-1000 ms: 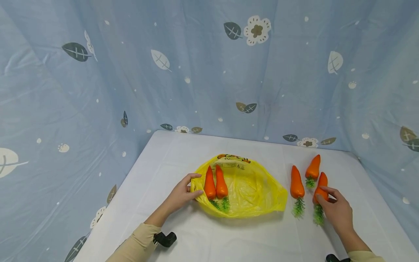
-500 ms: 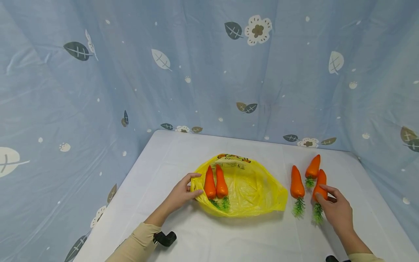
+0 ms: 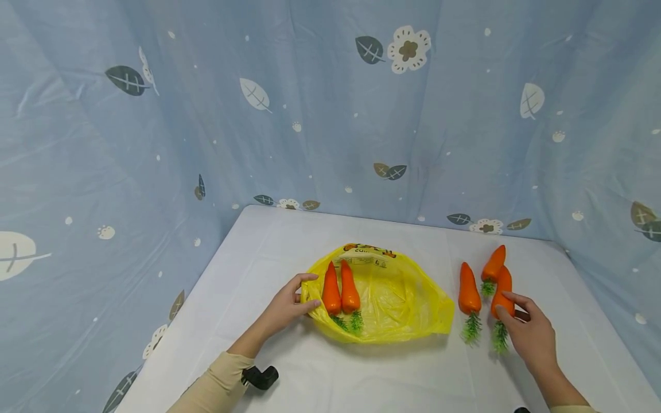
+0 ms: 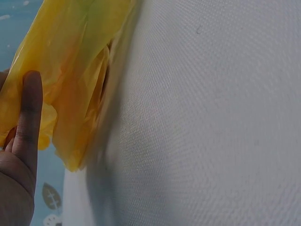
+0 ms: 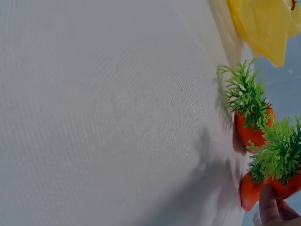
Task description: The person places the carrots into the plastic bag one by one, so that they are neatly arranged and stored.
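My left hand (image 3: pixel 286 304) grips the left edge of a yellow plastic bag (image 3: pixel 397 298), whose mouth is spread wide. In the left wrist view the thumb (image 4: pixel 31 103) lies against the bag's thin film. Two orange toy carrots (image 3: pixel 331 289) with green tops lie side by side inside its left part. On the right, my right hand (image 3: pixel 534 332) pinches a carrot (image 3: pixel 502 292) between thumb and fingers. The right wrist view shows that carrot's leafy top (image 5: pixel 282 150) raised above the white cloth, with a shadow below.
One carrot (image 3: pixel 469 289) lies between the bag and my right hand. Another carrot (image 3: pixel 494 263) lies just behind the pinched one. White cloth (image 3: pixel 382 378) covers the table, and a blue patterned curtain (image 3: pixel 320 115) surrounds its back and sides.
The pinched carrot has shifted slightly up and to the left in the head view, now overlapping the carrot behind it. The left hand and bag have stayed in place.
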`<control>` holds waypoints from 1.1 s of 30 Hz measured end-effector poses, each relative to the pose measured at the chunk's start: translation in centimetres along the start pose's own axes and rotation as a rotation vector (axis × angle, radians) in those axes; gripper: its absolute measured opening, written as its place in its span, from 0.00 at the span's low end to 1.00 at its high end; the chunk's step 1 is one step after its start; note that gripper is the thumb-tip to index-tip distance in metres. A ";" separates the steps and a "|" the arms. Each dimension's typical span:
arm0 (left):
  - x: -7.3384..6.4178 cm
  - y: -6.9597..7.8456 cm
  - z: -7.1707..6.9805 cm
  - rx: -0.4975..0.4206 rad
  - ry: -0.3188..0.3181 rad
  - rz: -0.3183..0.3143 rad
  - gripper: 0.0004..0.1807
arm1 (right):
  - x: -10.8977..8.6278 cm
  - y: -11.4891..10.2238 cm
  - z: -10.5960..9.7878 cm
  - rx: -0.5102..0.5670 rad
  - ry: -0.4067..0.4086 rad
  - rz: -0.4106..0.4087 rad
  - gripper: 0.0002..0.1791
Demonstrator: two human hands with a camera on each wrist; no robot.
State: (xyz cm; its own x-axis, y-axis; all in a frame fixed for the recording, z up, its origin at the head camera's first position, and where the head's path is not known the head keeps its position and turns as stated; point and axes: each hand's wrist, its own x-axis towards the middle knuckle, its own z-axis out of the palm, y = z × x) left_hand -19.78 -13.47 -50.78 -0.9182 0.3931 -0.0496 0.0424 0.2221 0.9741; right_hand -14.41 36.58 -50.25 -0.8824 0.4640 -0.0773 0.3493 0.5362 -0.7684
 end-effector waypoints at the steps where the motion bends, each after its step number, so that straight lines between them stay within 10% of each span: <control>1: 0.0 0.0 0.0 0.000 0.001 0.000 0.35 | -0.1 -0.1 0.0 0.004 -0.002 0.003 0.31; 33: 0.2 0.0 0.1 0.003 -0.001 0.006 0.34 | -1.9 -1.7 0.7 0.026 -0.053 -0.089 0.30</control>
State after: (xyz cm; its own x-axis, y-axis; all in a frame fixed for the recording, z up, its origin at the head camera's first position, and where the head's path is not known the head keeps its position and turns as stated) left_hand -19.89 -13.27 -50.82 -0.9177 0.3949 -0.0436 0.0494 0.2224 0.9737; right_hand -13.54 34.34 -49.27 -0.9255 0.3766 -0.0411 0.2609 0.5548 -0.7900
